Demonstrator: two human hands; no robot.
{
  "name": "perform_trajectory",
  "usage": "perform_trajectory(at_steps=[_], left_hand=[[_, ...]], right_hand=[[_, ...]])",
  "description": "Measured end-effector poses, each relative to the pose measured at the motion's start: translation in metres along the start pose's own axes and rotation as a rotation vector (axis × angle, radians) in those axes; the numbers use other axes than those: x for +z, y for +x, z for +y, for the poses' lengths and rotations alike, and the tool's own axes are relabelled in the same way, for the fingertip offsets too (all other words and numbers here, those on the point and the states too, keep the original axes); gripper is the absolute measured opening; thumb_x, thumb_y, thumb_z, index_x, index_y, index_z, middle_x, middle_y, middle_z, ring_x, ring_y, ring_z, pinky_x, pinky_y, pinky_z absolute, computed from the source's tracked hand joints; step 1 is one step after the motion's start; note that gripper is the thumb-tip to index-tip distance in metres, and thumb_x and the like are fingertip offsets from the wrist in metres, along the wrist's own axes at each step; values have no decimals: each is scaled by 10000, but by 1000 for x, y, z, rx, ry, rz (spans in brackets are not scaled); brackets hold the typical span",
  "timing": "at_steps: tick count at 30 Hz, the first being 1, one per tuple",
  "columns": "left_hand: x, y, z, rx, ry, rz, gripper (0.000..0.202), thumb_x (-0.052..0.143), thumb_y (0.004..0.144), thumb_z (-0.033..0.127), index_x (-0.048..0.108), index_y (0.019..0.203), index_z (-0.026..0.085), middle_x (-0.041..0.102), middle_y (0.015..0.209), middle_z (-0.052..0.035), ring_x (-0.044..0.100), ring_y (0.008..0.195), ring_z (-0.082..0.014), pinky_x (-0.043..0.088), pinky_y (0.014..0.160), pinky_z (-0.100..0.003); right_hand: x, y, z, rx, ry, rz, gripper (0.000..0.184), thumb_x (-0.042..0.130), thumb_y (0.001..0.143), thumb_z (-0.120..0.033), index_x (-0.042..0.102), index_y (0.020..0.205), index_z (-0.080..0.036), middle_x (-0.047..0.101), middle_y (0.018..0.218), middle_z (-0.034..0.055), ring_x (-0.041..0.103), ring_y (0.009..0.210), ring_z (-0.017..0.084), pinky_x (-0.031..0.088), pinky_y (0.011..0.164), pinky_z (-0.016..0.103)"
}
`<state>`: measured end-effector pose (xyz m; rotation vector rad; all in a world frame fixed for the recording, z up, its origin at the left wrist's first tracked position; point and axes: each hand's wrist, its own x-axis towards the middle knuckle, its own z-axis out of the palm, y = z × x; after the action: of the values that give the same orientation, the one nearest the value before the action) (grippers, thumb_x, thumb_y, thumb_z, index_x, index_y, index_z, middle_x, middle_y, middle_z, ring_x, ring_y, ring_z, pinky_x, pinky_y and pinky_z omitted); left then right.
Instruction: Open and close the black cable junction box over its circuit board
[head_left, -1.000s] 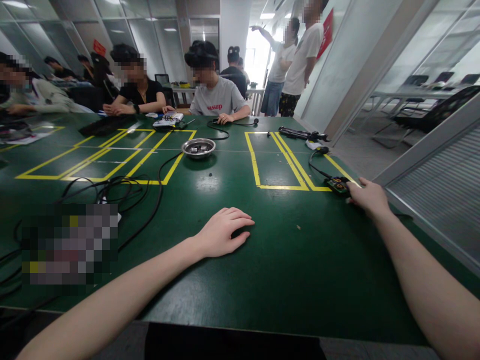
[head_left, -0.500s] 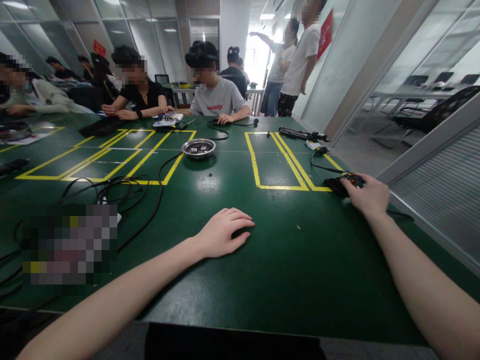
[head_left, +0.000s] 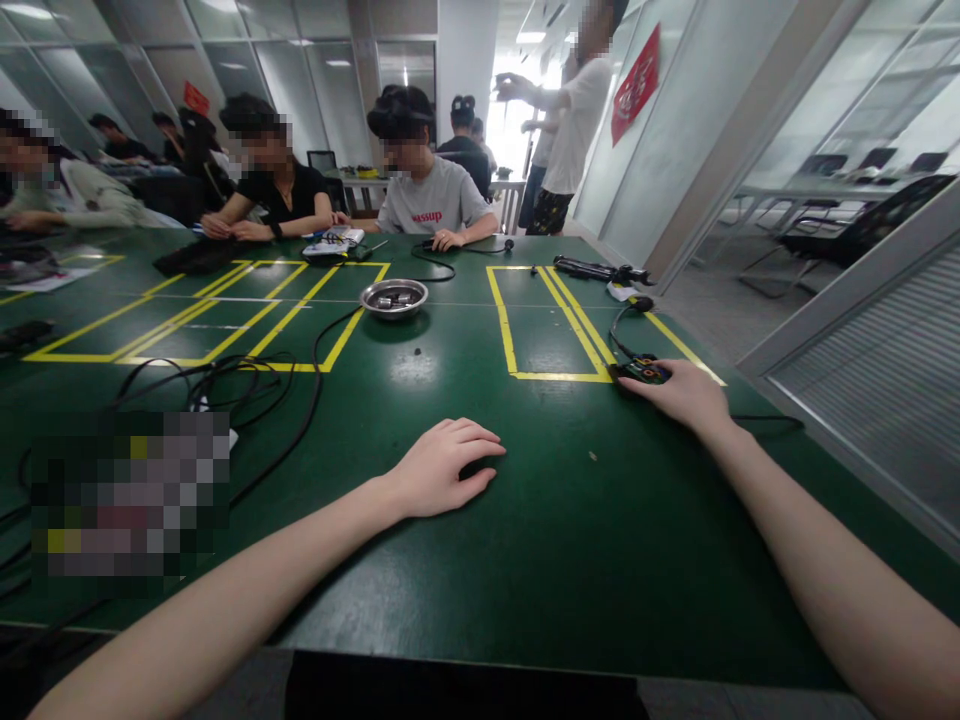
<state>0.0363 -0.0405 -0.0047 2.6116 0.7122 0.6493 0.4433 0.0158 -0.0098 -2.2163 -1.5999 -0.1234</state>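
My left hand [head_left: 448, 468] rests on the green table [head_left: 525, 560], fingers stretched out and slightly apart, with nothing in it. Farther right, my right hand [head_left: 690, 393] grips a small black device with an exposed circuit board [head_left: 643, 371] and orange and green bits on it. The device is at or just above the tabletop, beside the corner of a yellow tape outline [head_left: 562, 377]; whether it touches the table I cannot tell. A black cable [head_left: 616, 328] with a round dark end lies just beyond it. My palm and fingers hide part of the device.
A steel bowl [head_left: 394, 299] with small metal parts stands mid-table. Black cables [head_left: 306, 425] coil at the left, by a blurred-out object [head_left: 127, 500]. A folded black tripod-like thing [head_left: 600, 270] lies at the back right. Co-workers sit across the table; a person [head_left: 577, 120] stands behind.
My right hand has moved left with the circuit-board device, toward the yellow tape corner. My left hand stays in place. In the background, the standing people have shifted.
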Motion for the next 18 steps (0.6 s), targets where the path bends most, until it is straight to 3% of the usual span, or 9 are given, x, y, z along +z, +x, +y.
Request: perform_trajectory(at_steps=[5,9,11,14,18], left_hand=[[0,1,1,-3,3,7,259,597,965,240,693,1204,226,735,1242,-80,669,1153,-245,518,1005,-432],[-1,2,3,-16,10,87,309,623,949,264,650,1253,213,718,1252,-96,648,1169,-261,515,1006,-443],[-3,2,5,-16,6,154,355,674,914,323,641,1242,190,702,1232,-121,638,1151,-275,524,982,-441],[-5,3,7,10,-2,166,398,729,858,473,649,1120,185,704,1094,-113,645,1023,-271,532,906,-425],[-6,3,6,40,4,50,472,759,794,603,622,985,193,698,910,-60,637,838,-237,507,799,-385]], right_hand=[[4,-30,-59,-215,70,-122,541,719,760,-630,753,1051,-176,723,1022,123,707,928,321,572,738,398],[0,-71,-103,-556,297,-241,482,799,741,-544,730,1097,-225,712,1094,86,710,975,303,580,861,434],[-5,-93,-121,-725,402,-374,509,836,725,-507,718,1136,-231,696,1126,72,715,962,274,586,869,413],[-11,-119,-138,-935,494,-578,633,894,667,-509,709,1209,-238,678,1198,72,710,1015,270,588,909,399],[-15,-130,-144,-1003,505,-654,712,912,635,-555,711,1248,-253,674,1228,73,709,1036,278,587,939,414]])
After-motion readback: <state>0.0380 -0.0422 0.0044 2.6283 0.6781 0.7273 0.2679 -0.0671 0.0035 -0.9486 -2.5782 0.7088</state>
